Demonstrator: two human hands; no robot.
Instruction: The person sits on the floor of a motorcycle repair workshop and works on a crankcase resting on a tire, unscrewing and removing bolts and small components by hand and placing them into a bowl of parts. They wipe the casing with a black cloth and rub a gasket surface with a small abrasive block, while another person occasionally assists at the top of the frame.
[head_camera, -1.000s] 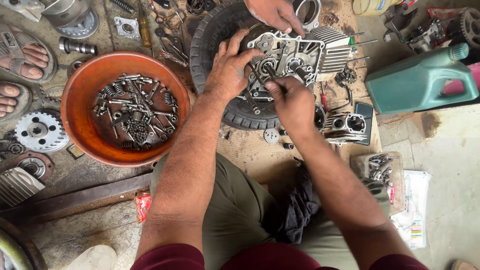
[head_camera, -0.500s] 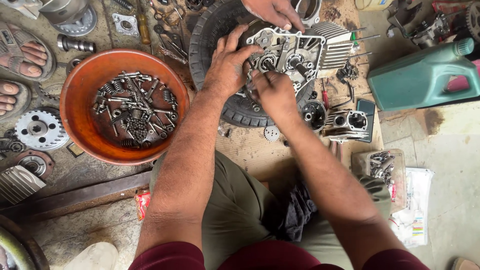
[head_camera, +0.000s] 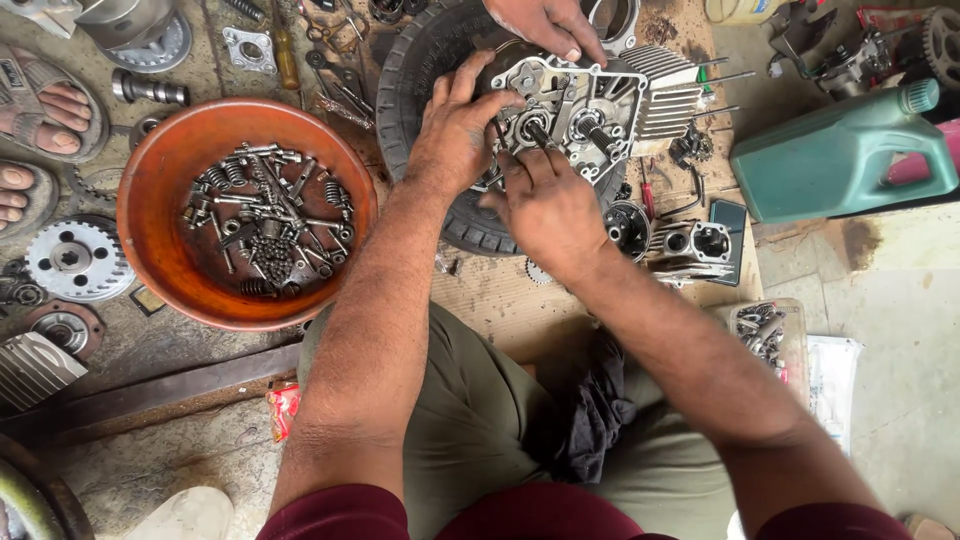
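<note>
While both hands press on the engine case (head_camera: 585, 110) lying on a tyre (head_camera: 420, 70), left hand (head_camera: 455, 135) flat, right hand (head_camera: 545, 205) half curled, one orange bowl (head_camera: 150, 190) holds many bolts (head_camera: 265, 220); one green jug (head_camera: 835, 155) stands nearby.

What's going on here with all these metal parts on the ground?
A person sits on the ground with both hands on a small engine case that rests on a tyre. The left hand and right hand press at its gears. Another person's hand steadies the case from above. An orange bowl of bolts and springs sits alongside.
</note>
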